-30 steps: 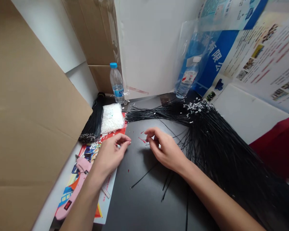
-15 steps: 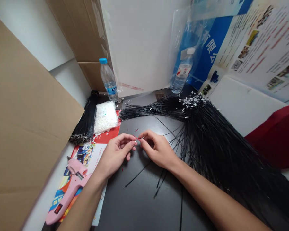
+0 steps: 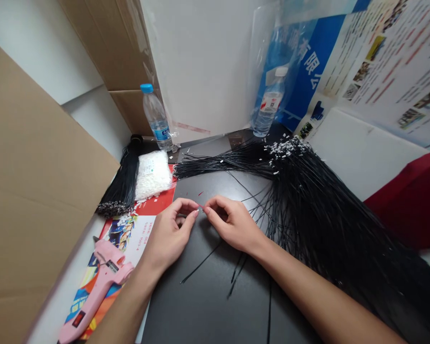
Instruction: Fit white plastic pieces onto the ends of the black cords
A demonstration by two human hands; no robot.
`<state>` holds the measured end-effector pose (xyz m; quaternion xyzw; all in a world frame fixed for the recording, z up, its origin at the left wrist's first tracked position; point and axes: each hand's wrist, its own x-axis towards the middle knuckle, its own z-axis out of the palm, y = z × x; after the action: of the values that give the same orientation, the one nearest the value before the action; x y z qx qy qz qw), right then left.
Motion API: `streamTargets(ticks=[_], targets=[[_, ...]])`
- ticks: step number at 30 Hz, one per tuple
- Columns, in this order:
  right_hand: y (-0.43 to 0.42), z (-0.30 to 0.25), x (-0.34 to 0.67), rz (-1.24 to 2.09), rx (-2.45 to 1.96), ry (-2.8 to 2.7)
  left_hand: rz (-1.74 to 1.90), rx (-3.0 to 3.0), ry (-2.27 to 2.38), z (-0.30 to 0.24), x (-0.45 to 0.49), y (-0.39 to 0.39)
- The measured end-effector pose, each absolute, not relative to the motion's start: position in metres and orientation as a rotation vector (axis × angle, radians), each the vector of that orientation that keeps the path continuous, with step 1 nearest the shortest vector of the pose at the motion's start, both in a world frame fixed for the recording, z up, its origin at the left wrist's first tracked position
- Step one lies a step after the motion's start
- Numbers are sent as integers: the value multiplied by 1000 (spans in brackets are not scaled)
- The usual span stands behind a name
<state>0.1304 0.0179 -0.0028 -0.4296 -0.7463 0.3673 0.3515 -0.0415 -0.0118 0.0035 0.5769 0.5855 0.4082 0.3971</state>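
Heaped black strands (image 3: 322, 224) and a glue gun (image 3: 99, 286) (pink) suggest a workshop.

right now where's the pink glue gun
In the head view, the pink glue gun is at the lower left, lying over the colourful printed sheet, just left of the left forearm.

Left hand (image 3: 170, 234): bare, slender-fingered. Right hand (image 3: 233, 224): bare, of matching build. Left forearm (image 3: 131, 289): uncovered, slim at the wrist (image 3: 153, 265), broader toward the lower edge of view. Right forearm (image 3: 304, 277): likewise uncovered, smooth, tapering to a narrow wrist.
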Motion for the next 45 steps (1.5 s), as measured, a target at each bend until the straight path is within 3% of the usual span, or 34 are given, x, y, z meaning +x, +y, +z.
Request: streamTargets(ticks=[7, 24, 45], targets=[[19, -4, 132, 892, -1084, -1978, 996, 1867, 1618, 7, -41, -16], [23, -7, 140, 601, -886, -2112, 960, 1927, 1579, 4, -41, -17], [18, -2, 139, 789, -1004, -2045, 1016, 1592, 1512, 8, -41, -17]])
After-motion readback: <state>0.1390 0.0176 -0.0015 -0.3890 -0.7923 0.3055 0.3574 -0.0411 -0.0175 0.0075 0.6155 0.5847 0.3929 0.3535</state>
